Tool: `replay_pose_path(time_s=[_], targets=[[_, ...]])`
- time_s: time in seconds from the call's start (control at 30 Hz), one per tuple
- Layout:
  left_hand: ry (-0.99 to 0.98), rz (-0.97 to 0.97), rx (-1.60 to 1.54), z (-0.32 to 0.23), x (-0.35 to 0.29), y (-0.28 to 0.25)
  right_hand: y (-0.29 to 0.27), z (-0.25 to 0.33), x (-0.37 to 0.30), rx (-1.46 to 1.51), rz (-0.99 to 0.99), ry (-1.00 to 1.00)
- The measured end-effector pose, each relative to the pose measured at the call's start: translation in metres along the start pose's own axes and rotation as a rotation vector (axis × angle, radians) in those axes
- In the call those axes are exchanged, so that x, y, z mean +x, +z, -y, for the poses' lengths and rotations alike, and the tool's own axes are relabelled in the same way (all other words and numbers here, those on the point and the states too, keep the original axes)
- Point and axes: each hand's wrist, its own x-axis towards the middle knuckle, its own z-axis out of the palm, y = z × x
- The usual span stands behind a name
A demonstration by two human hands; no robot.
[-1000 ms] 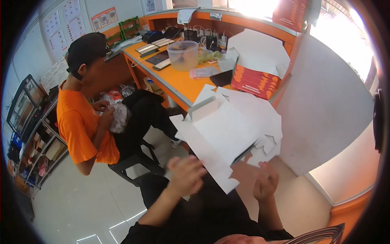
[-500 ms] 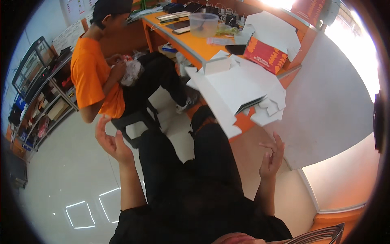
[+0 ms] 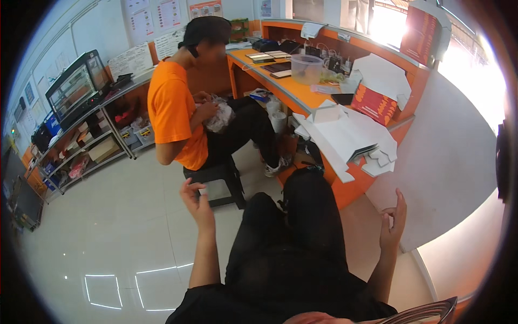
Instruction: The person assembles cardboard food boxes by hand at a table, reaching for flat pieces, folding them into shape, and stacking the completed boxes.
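Observation:
My left hand (image 3: 197,204) is raised beside my left knee, empty, with its fingers loosely bent and the thumb apart. Beyond its fingertips stands the black stool (image 3: 224,186) on which a person in an orange shirt sits. My right hand (image 3: 394,220) is lifted on the other side of my lap, also empty, its fingers apart from the thumb. Nearest to it are flattened white cardboard boxes (image 3: 345,132), which overhang the front end of the orange desk (image 3: 348,189). Neither hand touches anything.
The seated person (image 3: 178,113) handles a clear plastic bag (image 3: 220,116). A clear tub (image 3: 307,70), a red box (image 3: 373,105) and cables lie along the desk. A pale panel (image 3: 448,146) stands at the right. Metal shelving (image 3: 110,132) with a glass display case (image 3: 78,89) lines the left wall.
The view has swung left and upward, so more of the wall and shelving shows. Both hands stay raised and empty. The person in orange still holds the plastic bag.

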Motion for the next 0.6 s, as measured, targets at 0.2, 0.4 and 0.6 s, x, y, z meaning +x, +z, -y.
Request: replay_pose_path(time_s=[0.2,0.4,0.6], targets=[[-0.095,0.253,-0.201,-0.018,0.012,0.055,-0.008,-0.009,0.013,-0.094,0.036,-0.074],[0.043,0.712,-0.027,0.049,0.012,0.109,-0.003,-0.022,0.046,-0.141,-0.01,-0.169],[-0.679,1.189,0.851,0.208,-0.051,0.13,0.01,-0.033,0.055,-0.177,-0.028,-0.248]])
